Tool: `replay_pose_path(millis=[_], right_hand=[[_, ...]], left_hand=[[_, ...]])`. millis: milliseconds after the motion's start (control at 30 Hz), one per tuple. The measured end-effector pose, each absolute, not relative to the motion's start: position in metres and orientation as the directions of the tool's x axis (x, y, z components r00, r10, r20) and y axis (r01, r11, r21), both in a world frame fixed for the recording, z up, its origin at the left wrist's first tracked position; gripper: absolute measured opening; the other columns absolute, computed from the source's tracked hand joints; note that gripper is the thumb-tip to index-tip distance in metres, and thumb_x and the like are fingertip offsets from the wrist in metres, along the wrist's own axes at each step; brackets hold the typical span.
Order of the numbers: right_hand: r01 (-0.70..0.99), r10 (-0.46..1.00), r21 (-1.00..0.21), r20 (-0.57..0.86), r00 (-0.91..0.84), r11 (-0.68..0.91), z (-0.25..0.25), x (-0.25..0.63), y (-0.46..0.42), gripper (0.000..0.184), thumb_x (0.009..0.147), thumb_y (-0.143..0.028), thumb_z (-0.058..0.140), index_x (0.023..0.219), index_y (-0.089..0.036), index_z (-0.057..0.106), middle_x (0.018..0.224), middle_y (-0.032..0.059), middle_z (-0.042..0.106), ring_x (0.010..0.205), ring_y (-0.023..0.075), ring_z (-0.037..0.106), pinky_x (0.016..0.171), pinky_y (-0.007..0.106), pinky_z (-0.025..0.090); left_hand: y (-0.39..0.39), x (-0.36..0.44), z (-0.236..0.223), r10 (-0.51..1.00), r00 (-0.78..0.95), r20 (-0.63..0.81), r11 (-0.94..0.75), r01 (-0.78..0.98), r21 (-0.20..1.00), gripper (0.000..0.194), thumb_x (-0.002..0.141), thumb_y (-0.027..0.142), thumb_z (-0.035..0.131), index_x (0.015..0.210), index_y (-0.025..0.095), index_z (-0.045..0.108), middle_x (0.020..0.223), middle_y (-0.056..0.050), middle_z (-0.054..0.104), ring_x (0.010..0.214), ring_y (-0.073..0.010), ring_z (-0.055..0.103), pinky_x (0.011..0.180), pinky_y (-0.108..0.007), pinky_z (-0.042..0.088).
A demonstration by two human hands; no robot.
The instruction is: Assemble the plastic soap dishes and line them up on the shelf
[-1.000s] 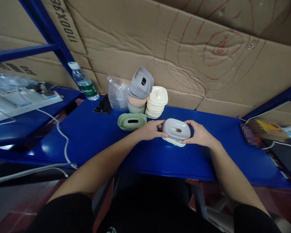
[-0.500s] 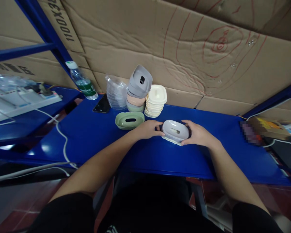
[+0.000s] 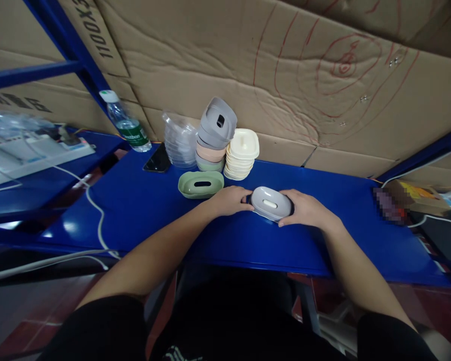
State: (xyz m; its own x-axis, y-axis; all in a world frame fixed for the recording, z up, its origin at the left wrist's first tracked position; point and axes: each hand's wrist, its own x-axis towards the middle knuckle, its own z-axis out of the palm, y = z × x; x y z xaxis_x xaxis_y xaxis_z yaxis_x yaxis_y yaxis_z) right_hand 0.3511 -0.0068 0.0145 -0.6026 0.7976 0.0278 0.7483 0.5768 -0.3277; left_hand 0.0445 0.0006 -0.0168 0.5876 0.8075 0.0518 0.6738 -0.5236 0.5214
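The grey container [image 3: 261,194] hides most of the pale piece [image 3: 269,204] beneath it, and some fingertips of both hands are out of sight around its ends. Pixelation masks an object [image 3: 390,205] at right. The left edge cuts off the power strip [image 3: 41,159]; the shirt print [image 3: 178,354] is too blurred to read.

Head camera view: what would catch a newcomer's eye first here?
Probably the grey dish held between the left hand and right hand on the blue table. Next, the red rings drawn on the cardboard behind, then the leaning stack of coloured dishes beside the cream stack.
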Motion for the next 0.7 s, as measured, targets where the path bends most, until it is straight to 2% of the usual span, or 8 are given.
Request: replay_pose_path(millis=[167, 367, 567, 633, 700], right_hand=[[0.737, 0.793, -0.355, 0.021, -0.609, 0.575, 0.009, 0.352, -0.004, 0.099, 0.061, -0.076, 0.085, 0.144, -0.029, 0.057, 0.136, 0.0112, 0.066, 0.120, 0.0394, 0.066, 0.100, 0.056, 0.056], [0.729, 0.791, -0.372, 0.024, -0.611, 0.575, 0.004, 0.353, -0.003, 0.105, 0.065, -0.075, 0.083, 0.152, -0.028, 0.051, 0.136, 0.0130, 0.066, 0.120, 0.0389, 0.066, 0.100, 0.057, 0.055], [0.710, 0.787, -0.378, 0.091, -0.610, 0.594, -0.008, 0.356, 0.001, 0.110, 0.072, -0.071, 0.081, 0.163, -0.029, 0.035, 0.152, 0.0158, 0.057, 0.131, 0.0424, 0.061, 0.105, 0.062, 0.052], [0.707, 0.786, -0.382, 0.097, -0.610, 0.596, -0.010, 0.357, 0.002, 0.110, 0.074, -0.070, 0.080, 0.164, -0.029, 0.032, 0.156, 0.0154, 0.054, 0.136, 0.0425, 0.058, 0.108, 0.063, 0.050], [0.708, 0.787, -0.383, 0.092, -0.610, 0.594, -0.011, 0.358, 0.003, 0.110, 0.075, -0.070, 0.079, 0.165, -0.030, 0.031, 0.158, 0.0148, 0.051, 0.138, 0.0421, 0.056, 0.110, 0.063, 0.049]], left_hand=[[-0.002, 0.046, -0.016, 0.809, 0.587, 0.039, -0.531, 0.699, 0.479, 0.034, 0.090, 0.047, 0.069, 0.110, 0.020, 0.073, 0.090, -0.005, 0.073, 0.083, -0.0218, 0.065, 0.069, -0.030, 0.041], [-0.007, 0.046, -0.011, 0.816, 0.577, 0.041, -0.541, 0.735, 0.410, 0.031, 0.092, 0.048, 0.066, 0.104, 0.019, 0.071, 0.090, -0.006, 0.072, 0.086, -0.0234, 0.065, 0.072, -0.031, 0.043], [-0.013, 0.041, 0.000, 0.835, 0.549, 0.030, -0.529, 0.787, 0.319, 0.037, 0.088, 0.054, 0.071, 0.099, 0.019, 0.071, 0.095, -0.008, 0.073, 0.091, -0.0258, 0.067, 0.072, -0.031, 0.044], [-0.016, 0.038, 0.007, 0.854, 0.517, 0.056, -0.504, 0.796, 0.334, 0.039, 0.085, 0.055, 0.074, 0.101, 0.020, 0.072, 0.094, -0.007, 0.074, 0.090, -0.0255, 0.068, 0.072, -0.031, 0.045], [-0.018, 0.034, 0.015, 0.883, 0.443, 0.158, -0.468, 0.801, 0.373, 0.040, 0.086, 0.055, 0.074, 0.107, 0.021, 0.073, 0.091, -0.005, 0.075, 0.087, -0.0242, 0.068, 0.073, -0.032, 0.045]])
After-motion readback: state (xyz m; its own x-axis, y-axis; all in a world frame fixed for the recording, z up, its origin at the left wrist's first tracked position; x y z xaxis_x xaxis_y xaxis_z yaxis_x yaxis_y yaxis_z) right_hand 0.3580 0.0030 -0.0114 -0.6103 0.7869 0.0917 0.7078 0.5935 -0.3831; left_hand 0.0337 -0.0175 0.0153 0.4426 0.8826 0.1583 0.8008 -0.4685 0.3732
